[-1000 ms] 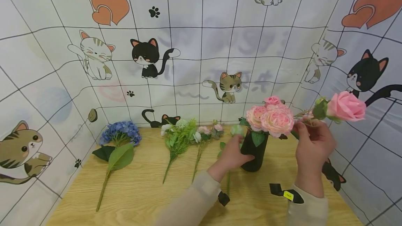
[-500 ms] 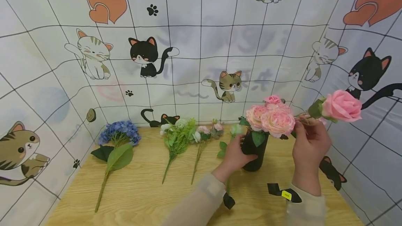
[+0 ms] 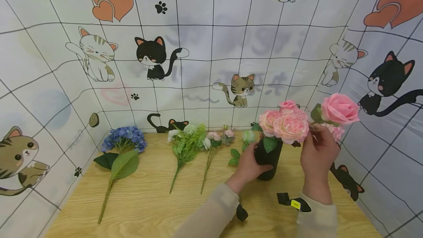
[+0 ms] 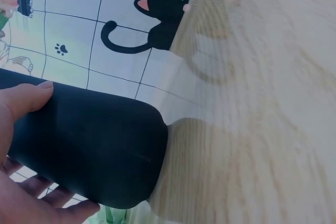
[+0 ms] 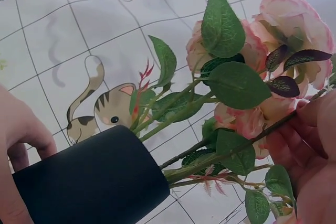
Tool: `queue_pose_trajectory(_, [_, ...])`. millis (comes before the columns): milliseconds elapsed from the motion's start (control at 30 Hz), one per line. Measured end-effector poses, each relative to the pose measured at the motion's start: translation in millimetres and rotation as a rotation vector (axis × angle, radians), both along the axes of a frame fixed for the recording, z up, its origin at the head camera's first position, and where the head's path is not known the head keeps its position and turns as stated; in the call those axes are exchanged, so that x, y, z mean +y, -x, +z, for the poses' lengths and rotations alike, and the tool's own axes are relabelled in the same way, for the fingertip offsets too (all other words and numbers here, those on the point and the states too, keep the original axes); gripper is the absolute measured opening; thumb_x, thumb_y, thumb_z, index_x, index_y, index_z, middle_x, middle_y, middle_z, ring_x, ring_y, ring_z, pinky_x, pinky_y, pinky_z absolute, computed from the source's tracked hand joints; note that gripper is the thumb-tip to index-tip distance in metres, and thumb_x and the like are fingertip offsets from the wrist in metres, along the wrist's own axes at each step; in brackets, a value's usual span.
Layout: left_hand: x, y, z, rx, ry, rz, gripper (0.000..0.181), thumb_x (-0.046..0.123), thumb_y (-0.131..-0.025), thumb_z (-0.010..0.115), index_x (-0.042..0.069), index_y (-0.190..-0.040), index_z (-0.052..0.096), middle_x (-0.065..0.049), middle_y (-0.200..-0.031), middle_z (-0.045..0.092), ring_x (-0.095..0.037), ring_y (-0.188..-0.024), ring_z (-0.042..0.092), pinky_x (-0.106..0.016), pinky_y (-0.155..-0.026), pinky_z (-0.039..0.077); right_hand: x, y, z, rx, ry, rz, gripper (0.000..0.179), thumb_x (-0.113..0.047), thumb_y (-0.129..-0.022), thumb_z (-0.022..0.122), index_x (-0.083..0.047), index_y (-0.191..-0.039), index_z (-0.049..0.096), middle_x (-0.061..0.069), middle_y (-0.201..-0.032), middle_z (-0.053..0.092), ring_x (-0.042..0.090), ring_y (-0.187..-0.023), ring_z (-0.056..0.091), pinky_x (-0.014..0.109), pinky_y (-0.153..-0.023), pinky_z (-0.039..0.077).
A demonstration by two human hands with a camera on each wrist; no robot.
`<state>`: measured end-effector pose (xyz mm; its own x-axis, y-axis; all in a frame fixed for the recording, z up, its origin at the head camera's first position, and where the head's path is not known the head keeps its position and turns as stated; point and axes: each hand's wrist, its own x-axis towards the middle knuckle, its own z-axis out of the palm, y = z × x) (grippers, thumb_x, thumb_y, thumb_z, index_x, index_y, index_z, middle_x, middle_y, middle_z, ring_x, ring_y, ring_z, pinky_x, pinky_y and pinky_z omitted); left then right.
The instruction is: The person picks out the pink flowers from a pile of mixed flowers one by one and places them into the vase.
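Note:
My left hand (image 3: 246,170) grips the black vase (image 3: 271,164), which stands on the wooden table. In the left wrist view its thumb lies on one side of the vase and the fingers on the other. Pink peonies (image 3: 292,126) with green leaves lean out of the vase mouth. Just right of them, my right hand (image 3: 318,159) pinches a thin dark stem (image 5: 252,139) that runs into the vase in the right wrist view. Beyond that hand, a large pink rose (image 3: 340,109) tilts to the right, with a smaller pink bloom (image 3: 335,130) under it.
A blue hydrangea (image 3: 123,140) lies at the table's left. Toward the middle are a green bunch with white flowers (image 3: 186,144) and a small pink-and-white spray (image 3: 213,144). A pale green rose (image 3: 248,137) lies behind my left hand. Cat-print cloth walls (image 3: 205,47) surround the table.
My right hand has moved left toward the vase, and the pink rose has swung left with it. My left hand has shifted slightly right around the vase, which has stayed in place.

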<state>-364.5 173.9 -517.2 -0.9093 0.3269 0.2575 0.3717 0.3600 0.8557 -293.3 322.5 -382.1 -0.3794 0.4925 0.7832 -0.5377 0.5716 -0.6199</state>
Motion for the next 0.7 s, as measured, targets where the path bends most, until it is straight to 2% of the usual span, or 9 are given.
queue_pose_trajectory(67, [-0.6,-0.4,-1.0,0.013,-0.002,-0.006,0.092,0.040,-0.085,0.091,0.018,-0.160,0.043,-0.004,-0.154,0.058,-0.024,-0.140,0.058,-0.042,-0.113,0.052,-1.3,0.8,-1.0,-0.040,-0.018,-0.037,0.013,0.000,-0.100,0.072,0.011,-0.106,0.072,-0.016,-0.108,0.077,-0.012,-0.096,0.067,0.005,-0.083,0.052])
queue_pose_trajectory(233, [-1.3,-0.6,-2.2,0.033,-0.002,-0.007,0.091,0.040,-0.086,0.090,0.018,-0.161,0.043,-0.003,-0.154,0.058,-0.023,-0.139,0.058,-0.042,-0.114,0.051,-4.0,2.5,-4.2,-0.078,-0.064,-0.046,0.016,-0.003,-0.100,0.072,0.006,-0.113,0.075,-0.024,-0.106,0.074,-0.014,-0.096,0.064,0.004,-0.087,0.050])
queue_pose_trajectory(300, [-1.5,-0.6,-2.2,0.035,0.001,-0.006,0.091,0.040,-0.086,0.090,0.017,-0.161,0.043,-0.004,-0.154,0.058,-0.023,-0.139,0.058,-0.042,-0.114,0.051,-5.1,3.7,-5.8,-0.074,-0.072,-0.037,0.016,-0.004,-0.100,0.073,0.005,-0.114,0.076,-0.034,-0.102,0.065,-0.014,-0.094,0.064,0.004,-0.086,0.050])
queue_pose_trajectory(367, [-1.7,-0.5,-2.3,0.035,0.005,-0.003,0.091,0.040,-0.086,0.090,0.017,-0.160,0.043,-0.004,-0.154,0.058,-0.023,-0.140,0.058,-0.042,-0.114,0.051,-6.8,5.0,-7.1,-0.086,-0.075,-0.046,0.017,-0.004,-0.100,0.073,0.003,-0.114,0.077,-0.021,-0.100,0.072,-0.014,-0.092,0.063,0.003,-0.085,0.049])
queue_pose_trajectory(433, [-1.7,-0.6,-2.3,0.032,0.004,0.000,0.091,0.040,-0.086,0.090,0.016,-0.160,0.043,-0.005,-0.154,0.058,-0.023,-0.140,0.058,-0.042,-0.114,0.051,-8.3,6.2,-8.8,-0.109,-0.082,-0.066,0.017,-0.003,-0.099,0.073,0.003,-0.114,0.077,-0.002,-0.100,0.078,-0.015,-0.092,0.063,0.002,-0.085,0.048])
queue_pose_trajectory(500, [-1.7,-0.8,-2.4,0.027,0.006,0.002,0.091,0.041,-0.086,0.090,0.016,-0.160,0.043,-0.005,-0.154,0.057,-0.023,-0.140,0.058,-0.041,-0.115,0.051,-9.4,7.5,-10.5,-0.144,-0.099,-0.094,0.018,-0.001,-0.097,0.073,0.003,-0.114,0.077,0.014,-0.103,0.080,-0.019,-0.093,0.060,0.000,-0.085,0.046])
queue_pose_trajectory(533, [-1.7,-0.9,-2.5,0.023,0.006,0.003,0.091,0.041,-0.086,0.090,0.016,-0.160,0.043,-0.004,-0.154,0.057,-0.023,-0.140,0.058,-0.041,-0.115,0.051,-9.4,8.4,-11.9,-0.164,-0.115,-0.111,0.019,0.002,-0.095,0.072,0.003,-0.114,0.077,0.019,-0.101,0.080,-0.021,-0.087,0.057,0.001,-0.082,0.045])
queue_pose_trajectory(600, [-1.7,-1.1,-2.8,0.018,0.006,0.005,0.091,0.041,-0.086,0.090,0.016,-0.160,0.043,-0.004,-0.155,0.057,-0.023,-0.140,0.058,-0.042,-0.114,0.051,-9.1,10.7,-14.5,-0.195,-0.171,-0.147,0.016,0.005,-0.092,0.069,0.005,-0.107,0.075,0.023,-0.089,0.077,-0.023,-0.076,0.048,0.006,-0.071,0.040])
queue_pose_trajectory(700, [-1.6,-1.0,-3.2,0.016,0.009,0.011,0.091,0.042,-0.086,0.090,0.017,-0.160,0.043,-0.004,-0.154,0.057,-0.023,-0.139,0.058,-0.042,-0.114,0.051,-8.0,14.6,-17.4,-0.197,-0.259,-0.195,0.009,0.007,-0.089,0.066,0.003,-0.095,0.072,0.021,-0.069,0.068,-0.017,-0.063,0.035,0.022,-0.063,0.030])
